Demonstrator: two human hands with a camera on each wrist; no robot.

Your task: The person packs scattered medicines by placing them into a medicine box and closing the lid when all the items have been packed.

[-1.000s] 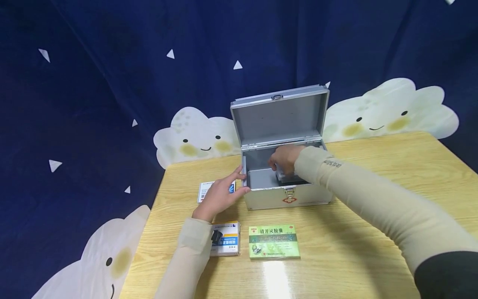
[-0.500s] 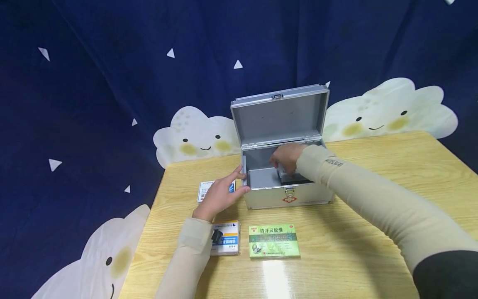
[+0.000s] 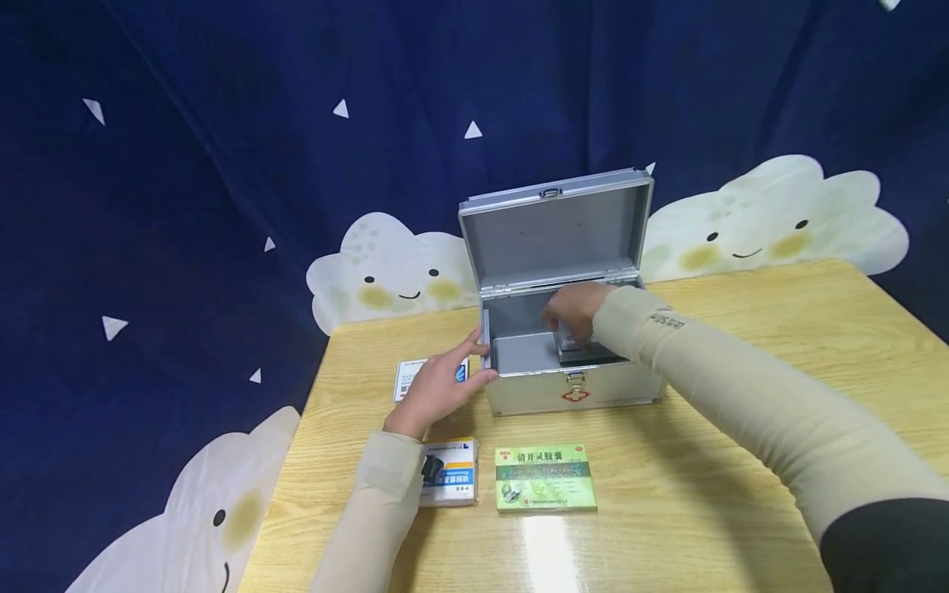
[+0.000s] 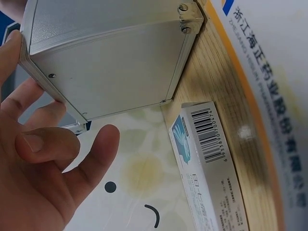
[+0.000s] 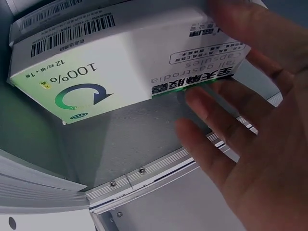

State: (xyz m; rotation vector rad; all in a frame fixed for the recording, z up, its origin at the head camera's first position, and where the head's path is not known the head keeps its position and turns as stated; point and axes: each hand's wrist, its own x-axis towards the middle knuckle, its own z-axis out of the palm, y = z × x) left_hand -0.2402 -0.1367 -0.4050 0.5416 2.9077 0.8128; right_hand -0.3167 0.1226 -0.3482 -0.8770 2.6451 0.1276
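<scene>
An aluminium first-aid case stands with its lid up. My left hand is at its left rim, fingers spread, thumb by the front corner. In the left wrist view, fingertips of the left hand touch the rim while the lower fingers hang off it. My right hand reaches inside the case. In the right wrist view, the right hand holds a white and green medicine box by one end, thumb on one side and fingertips at the green edge. Another white box lies right beside it.
A green medicine box lies on the table in front of the case. A white, blue and orange box is left of it, partly behind the left wrist. Farther back, a white and blue box lies partly under the left hand.
My right hand has shifted slightly to the right inside the case, and the boxes under it show a little farther right. The left hand stays at the rim.
</scene>
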